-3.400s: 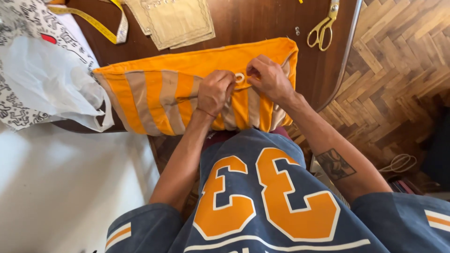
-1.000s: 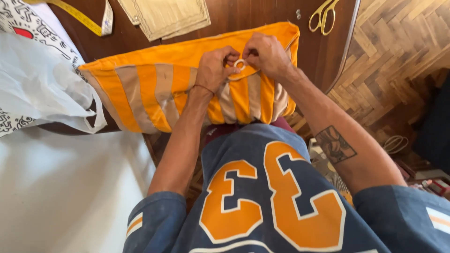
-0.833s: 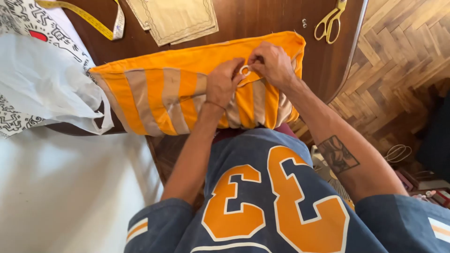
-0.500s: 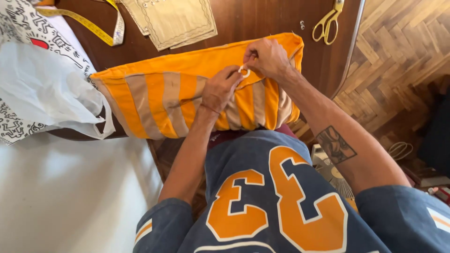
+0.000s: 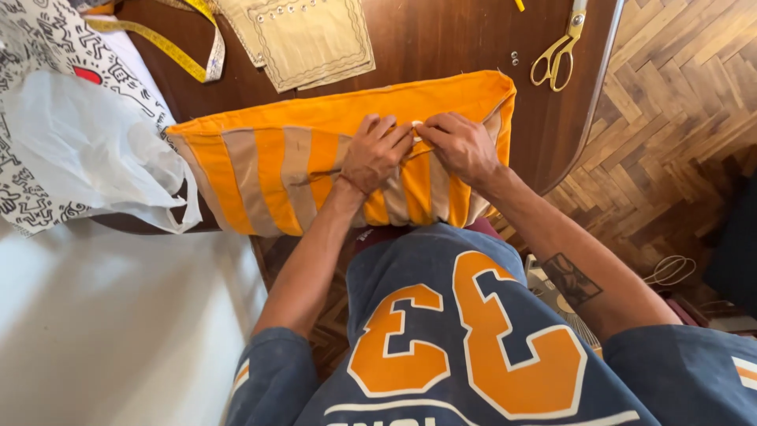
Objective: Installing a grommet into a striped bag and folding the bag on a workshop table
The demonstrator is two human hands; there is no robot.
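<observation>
My left hand (image 5: 377, 154) and my right hand (image 5: 461, 146) meet fingertip to fingertip on the orange and beige striped cloth (image 5: 276, 162), which lies folded on the dark wooden table (image 5: 441, 35) with its near part hanging over the table edge toward my lap. The cloth's long axis runs left to right across my view, from a slanted end near the white plastic bag (image 5: 87, 150) to an open, pocket-like end on the right, and the spot I am working on sits right of the middle, closer to that open end. Both hands are closed in a pinch at the fold along the cloth's upper layer, thumbs and forefingers pressed together over a small pale thing between them; I think it is a ring or snap of some kind, but it is too small and too covered by my fingers to say for sure. My right hand comes in from the open-end side, my left from the long striped side, so the pinch point lies straight ahead of my chest and equally near to both. Farther off on the table lie yellow-handled scissors (image 5: 558, 49), a yellow tape measure (image 5: 169, 47) and a beige stitched panel (image 5: 303, 35), all well apart from my hands.
</observation>
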